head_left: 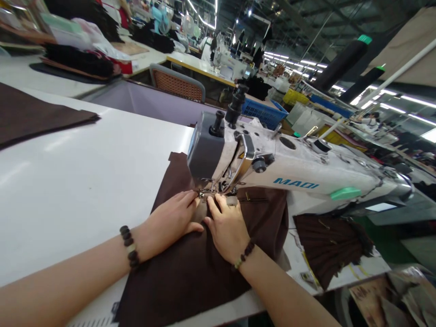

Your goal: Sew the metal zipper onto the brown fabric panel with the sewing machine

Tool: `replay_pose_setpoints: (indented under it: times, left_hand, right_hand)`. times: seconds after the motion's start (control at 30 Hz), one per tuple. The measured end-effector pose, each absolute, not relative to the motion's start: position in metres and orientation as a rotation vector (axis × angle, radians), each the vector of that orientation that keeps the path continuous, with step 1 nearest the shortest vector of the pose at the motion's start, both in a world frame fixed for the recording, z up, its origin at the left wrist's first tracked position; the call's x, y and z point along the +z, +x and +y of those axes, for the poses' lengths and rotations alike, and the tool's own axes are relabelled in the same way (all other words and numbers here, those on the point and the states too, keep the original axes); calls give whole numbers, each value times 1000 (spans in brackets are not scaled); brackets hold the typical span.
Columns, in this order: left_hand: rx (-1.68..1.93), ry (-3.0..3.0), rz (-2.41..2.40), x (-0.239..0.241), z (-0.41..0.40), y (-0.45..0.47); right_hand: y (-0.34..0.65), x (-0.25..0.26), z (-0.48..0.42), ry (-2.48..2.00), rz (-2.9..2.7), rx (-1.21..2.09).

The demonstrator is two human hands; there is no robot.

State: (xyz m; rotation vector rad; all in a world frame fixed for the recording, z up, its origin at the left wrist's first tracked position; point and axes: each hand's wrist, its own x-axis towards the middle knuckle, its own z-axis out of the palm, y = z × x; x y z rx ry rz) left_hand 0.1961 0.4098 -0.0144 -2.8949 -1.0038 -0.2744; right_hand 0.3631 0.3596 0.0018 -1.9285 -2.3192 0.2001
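A dark brown cloth piece (177,272) lies under the head of the sewing machine (259,159), its far edge passing behind the needle area. My left hand (173,215) rests on the cloth left of the presser foot (204,194), fingers stretched and thumb out to the side. My right hand (226,227) presses on the cloth just in front of the foot, fingers spread, with a pale band round one finger. Dark beaded bracelets circle both wrists. The needle itself is too small to make out.
More brown cloth (37,116) lies at the table's left edge. Pleated brown pieces (330,250) sit right of the machine. Tall thread cones (342,63) stand at upper right. Behind are a chair (177,84), a blue crate (264,111) and other workstations.
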Motion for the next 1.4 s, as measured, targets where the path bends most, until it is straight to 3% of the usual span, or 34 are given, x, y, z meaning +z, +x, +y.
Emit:
replay_pose_setpoints:
  times: [0.97, 1.4]
  left_hand:
    - [-402, -2974, -1061, -26, 409, 192]
    - [-293, -2938, -1056, -21, 414, 193]
  right_hand:
    - [356, -1, 357, -2035, -2340, 223]
    - [355, 0, 362, -2053, -2337, 230]
